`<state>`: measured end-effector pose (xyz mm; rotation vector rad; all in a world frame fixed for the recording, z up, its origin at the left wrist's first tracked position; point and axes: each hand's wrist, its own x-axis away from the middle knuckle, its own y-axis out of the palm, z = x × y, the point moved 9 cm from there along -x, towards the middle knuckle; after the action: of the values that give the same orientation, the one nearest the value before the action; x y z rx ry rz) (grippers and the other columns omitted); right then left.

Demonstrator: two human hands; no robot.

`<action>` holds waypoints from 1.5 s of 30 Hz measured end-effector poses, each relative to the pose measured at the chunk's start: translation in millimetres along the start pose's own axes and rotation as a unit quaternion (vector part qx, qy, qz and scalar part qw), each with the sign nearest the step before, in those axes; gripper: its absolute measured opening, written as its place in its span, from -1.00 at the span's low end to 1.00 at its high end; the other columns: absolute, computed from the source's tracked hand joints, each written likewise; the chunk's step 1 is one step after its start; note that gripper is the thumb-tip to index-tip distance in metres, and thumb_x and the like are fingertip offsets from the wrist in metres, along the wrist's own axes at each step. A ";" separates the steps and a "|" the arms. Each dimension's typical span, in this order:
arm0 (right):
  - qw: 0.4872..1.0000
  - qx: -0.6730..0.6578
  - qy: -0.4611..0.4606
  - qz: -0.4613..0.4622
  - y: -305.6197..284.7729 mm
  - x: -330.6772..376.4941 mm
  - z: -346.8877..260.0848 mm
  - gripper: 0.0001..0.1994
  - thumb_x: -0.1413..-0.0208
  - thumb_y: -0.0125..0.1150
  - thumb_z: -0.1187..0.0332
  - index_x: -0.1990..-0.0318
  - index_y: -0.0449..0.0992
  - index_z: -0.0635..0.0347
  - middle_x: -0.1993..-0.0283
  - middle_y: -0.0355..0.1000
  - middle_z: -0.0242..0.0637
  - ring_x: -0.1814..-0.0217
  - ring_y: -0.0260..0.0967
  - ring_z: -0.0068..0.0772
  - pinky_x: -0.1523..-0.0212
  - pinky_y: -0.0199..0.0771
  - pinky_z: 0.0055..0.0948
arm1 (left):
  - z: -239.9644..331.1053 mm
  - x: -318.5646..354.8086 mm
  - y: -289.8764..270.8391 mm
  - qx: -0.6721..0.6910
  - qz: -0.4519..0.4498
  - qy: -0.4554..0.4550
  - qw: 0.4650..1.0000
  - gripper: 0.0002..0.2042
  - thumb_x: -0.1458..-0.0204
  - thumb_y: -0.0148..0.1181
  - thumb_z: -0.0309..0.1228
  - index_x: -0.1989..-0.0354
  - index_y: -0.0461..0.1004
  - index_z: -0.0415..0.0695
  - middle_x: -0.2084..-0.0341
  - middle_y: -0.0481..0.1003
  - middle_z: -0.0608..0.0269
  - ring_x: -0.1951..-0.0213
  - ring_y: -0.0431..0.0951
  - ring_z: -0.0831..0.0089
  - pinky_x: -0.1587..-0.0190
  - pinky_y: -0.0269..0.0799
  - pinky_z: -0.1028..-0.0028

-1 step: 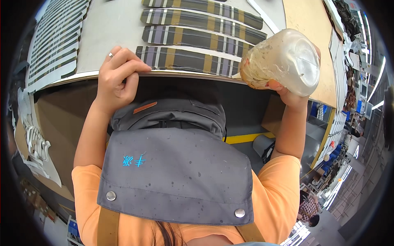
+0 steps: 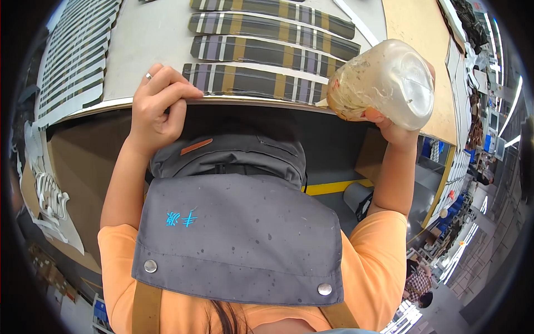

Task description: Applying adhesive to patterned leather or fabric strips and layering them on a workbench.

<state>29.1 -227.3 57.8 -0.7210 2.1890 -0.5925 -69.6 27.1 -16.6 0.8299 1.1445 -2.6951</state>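
My left hand [image 2: 161, 106] is loosely curled, a ring on one finger. Its extended fingertip rests on the left end of the nearest plaid strip [image 2: 245, 80], and nothing shows inside the curl. Tilted in my right hand [image 2: 389, 125] is a translucent squeeze bottle [image 2: 406, 83], its sides smeared with dried yellowish residue. The fingers wrap it from below and behind, partly hidden. Its narrow nozzle points left and down at the right end of that same strip. Thin shiny lines run along the strips.
More plaid strips [image 2: 272, 28] lie in rows behind on the white table [image 2: 147, 36]. Overlapping striped pieces [image 2: 75, 53] cover the far left. A tan board [image 2: 414, 19] is at the right. White curved pieces [image 2: 53, 195] sit lower left. One person [image 2: 418, 284] is in the background.
The plaid strips in front sit very slightly farther left, and my left hand has shifted left by the same small amount. The bottle stays almost where it was.
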 end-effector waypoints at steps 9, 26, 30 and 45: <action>0.963 -0.139 0.191 0.129 -33.3 35.9 43.6 -0.13 0.22 0.46 -0.01 -0.17 0.14 0.28 -0.04 0.30 -0.17 -0.10 0.31 -0.35 -0.05 0.36 -0.36 | 0.9 -2.9 -2.1 -0.011 -0.005 -0.009 1.000 -0.77 0.37 -0.05 -0.73 0.57 0.51 -0.20 0.59 0.38 0.25 0.49 0.30 0.35 0.41 0.24 0.46; 0.744 0.397 0.537 0.025 -206.2 142.7 152.4 -0.36 -0.05 0.04 -0.14 -0.14 0.30 0.16 0.11 0.47 -0.08 0.06 0.44 -0.17 0.07 0.38 -0.23 | -41.2 -27.9 -52.2 0.168 0.073 -0.114 0.976 -0.82 -0.05 -0.05 -0.72 0.25 0.46 -0.28 0.33 0.39 0.17 0.33 0.37 0.47 0.22 0.32 0.55; 0.674 0.654 0.345 0.002 -169.2 99.8 120.0 -0.44 -0.07 0.08 -0.09 -0.13 0.37 0.05 0.05 0.46 -0.11 -0.02 0.38 -0.05 -0.02 0.35 -0.20 | -24.8 -58.0 -34.8 0.167 0.019 -0.065 0.984 -0.81 -0.03 -0.04 -0.74 0.26 0.48 -0.27 0.34 0.42 0.16 0.33 0.40 0.46 0.24 0.34 0.54; 0.885 0.393 0.243 -0.045 -9.4 -16.8 150.1 -0.88 0.00 0.06 0.41 0.44 0.44 0.27 0.34 0.39 -0.15 0.27 0.40 -0.08 0.24 0.43 -0.21 | 61.9 -154.1 76.5 0.069 -0.194 0.135 0.969 -0.84 0.00 0.05 -0.56 0.24 0.48 -0.18 0.29 0.46 0.18 0.24 0.43 0.23 0.10 0.28 0.33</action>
<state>156.4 -251.0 -20.7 -0.2344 2.0534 -1.7289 55.6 -88.4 49.8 1.1292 1.3038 -3.0805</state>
